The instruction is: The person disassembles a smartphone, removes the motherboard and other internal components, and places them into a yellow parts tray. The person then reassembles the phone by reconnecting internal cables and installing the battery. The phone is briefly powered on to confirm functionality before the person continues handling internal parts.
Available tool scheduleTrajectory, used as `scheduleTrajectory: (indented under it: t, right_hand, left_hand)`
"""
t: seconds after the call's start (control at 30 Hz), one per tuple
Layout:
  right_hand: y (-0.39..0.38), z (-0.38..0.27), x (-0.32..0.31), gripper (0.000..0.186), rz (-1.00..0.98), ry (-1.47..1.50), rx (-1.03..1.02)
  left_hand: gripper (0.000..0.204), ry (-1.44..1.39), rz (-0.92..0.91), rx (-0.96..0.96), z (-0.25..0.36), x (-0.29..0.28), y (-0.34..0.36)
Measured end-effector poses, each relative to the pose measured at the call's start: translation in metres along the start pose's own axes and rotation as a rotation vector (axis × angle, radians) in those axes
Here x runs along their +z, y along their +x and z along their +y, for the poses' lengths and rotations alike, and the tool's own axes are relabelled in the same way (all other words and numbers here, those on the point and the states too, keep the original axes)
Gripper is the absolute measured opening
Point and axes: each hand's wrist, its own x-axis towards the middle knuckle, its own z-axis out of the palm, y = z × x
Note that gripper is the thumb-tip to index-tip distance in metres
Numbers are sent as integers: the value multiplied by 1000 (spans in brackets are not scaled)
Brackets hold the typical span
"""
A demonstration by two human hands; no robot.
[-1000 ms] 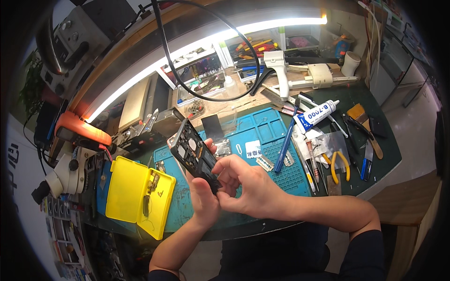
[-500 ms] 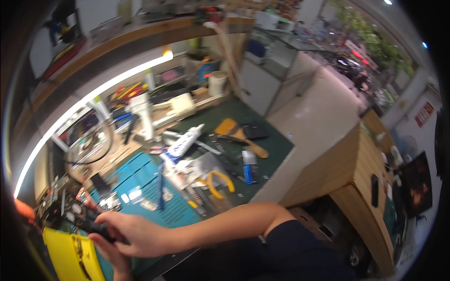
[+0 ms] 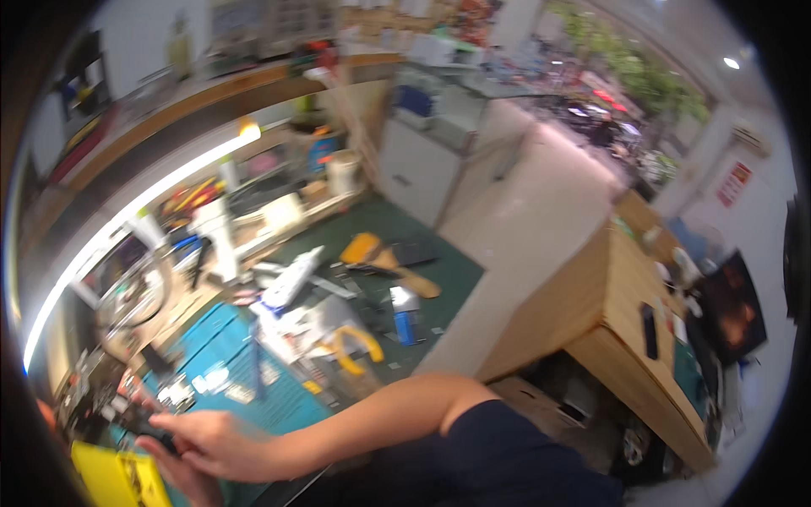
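Note:
Both hands are together at the lower left, over the edge of a teal work mat (image 3: 291, 414). My right hand (image 3: 221, 446) is closed, its fingers around a small dark object (image 3: 162, 436) that is too blurred to identify. Just below it, my left hand (image 3: 184, 478) is closed against the same object from underneath; most of its fingers are hidden. A yellow panel-like piece (image 3: 114, 473) lies beside the hands, and a cluster of dark parts (image 3: 89, 389) sits beyond them. Small metallic pieces (image 3: 221, 378) and a blue stick-like tool (image 3: 258, 363) rest on the mat.
Yellow-handled pliers (image 3: 359, 351), a white tube (image 3: 291, 277), a wooden-handled brush (image 3: 384, 260) and a blue-and-white packet (image 3: 405, 317) lie to the right. A lit tube lamp (image 3: 135, 207) crosses above the bench. A wooden desk (image 3: 583, 287) stands further right.
The whole scene has shifted left and slightly blurred as my head turned right. Both hands keep their hold on the dark object.

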Motion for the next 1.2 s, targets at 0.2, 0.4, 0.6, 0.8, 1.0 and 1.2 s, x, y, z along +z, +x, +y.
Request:
scheduleTrajectory:
  t: [0.2,0.4,0.6,0.8,1.0,1.2]
  right_hand:
    - [1,-19,-3,53,-116,127,161]
    - [11,-19,-18,36,-229,346,538]
    - [8,-14,-19,26,-289,-25,164]
    - [13,-15,-21,16,-161,-170,91]
    - [25,-7,-38,31,23,-40,402]
    - [32,-3,-42,46,-188,755,915]
  left_hand:
    - [79,-88,-194,-123,28,41,-6]
    - [76,-121,-277,-91,18,44,-3]
    - [59,58,-200,-96,25,58,-8]
    - [60,-137,-156,-198,26,52,-2]
    - [65,-132,-249,-194,33,55,-2]
    - [67,-67,-287,37,31,55,-5]
